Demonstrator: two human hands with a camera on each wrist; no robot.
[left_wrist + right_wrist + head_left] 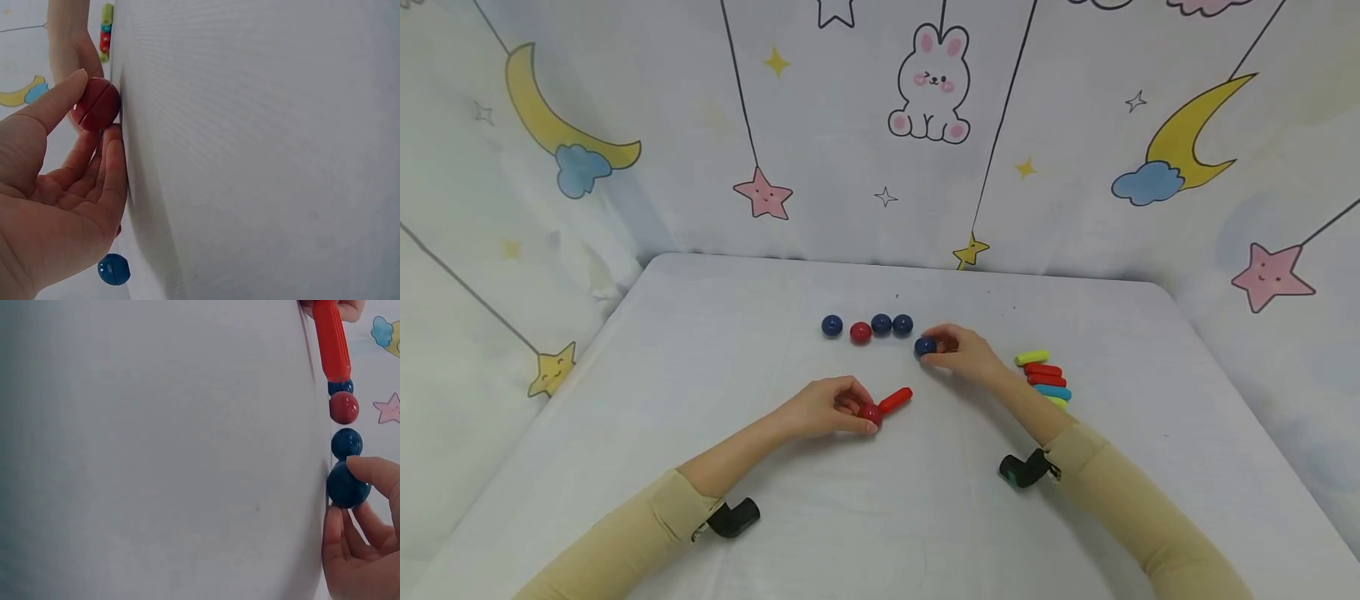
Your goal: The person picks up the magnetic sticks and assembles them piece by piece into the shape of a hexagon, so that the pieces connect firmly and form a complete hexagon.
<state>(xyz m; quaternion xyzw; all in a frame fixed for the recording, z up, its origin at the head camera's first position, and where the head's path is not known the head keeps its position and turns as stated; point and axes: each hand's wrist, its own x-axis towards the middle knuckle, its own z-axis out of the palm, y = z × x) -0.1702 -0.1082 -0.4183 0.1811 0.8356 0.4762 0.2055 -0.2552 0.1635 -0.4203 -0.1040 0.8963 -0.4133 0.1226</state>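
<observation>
Joining seems underway: the left hand (pixel 827 407) pinches a red ball (pixel 870 414) against the red stick (pixel 896 400), and the right hand (pixel 967 354) pinches a blue ball (pixel 925 347) beyond it, probably needing alignment next.

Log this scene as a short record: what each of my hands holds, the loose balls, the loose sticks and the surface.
Left hand: holds a glossy red ball
Stick at that ball: red stick, one end meeting it
Right hand: pinches a dark blue ball
Loose balls, left to right in head view: blue ball, second red ball, two other blue balls
Loose sticks near right forearm: yellow-green, red, light blue
Surface: white tabletop
</observation>
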